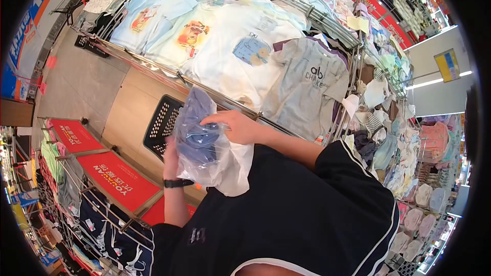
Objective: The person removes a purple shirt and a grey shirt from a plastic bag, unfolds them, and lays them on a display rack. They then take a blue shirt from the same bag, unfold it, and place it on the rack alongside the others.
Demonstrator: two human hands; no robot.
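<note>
Bagged blue garment sits between two hands, in front of the rack

One clear plastic bag (203, 149) lies between the left hand (172, 158) and the right hand (232, 127), touching both. It is held up before the person's shirt, off the near edge of the clothing rack (148, 64). Its long axis runs from the rack's near edge back toward the shirt, slightly slanted. From the right fingers the bag lies leftward; from the left fingers, rightward. Neither hand is clearly nearer.

The right fingers rest outstretched across the bag's upper face; the thumb is hidden, so I cannot tell whether they grip. The left fingers pass behind the bag's left side, blurred, and their grasp cannot be told.

Counted: one bag; one blue garment (197, 128) visible inside, any others hidden; four shirts along the rack's near edge, the grey shirt (312, 79) rightmost; one black basket (156, 125), partly covered by the bag; one wristband (177, 183), left wrist.
</note>
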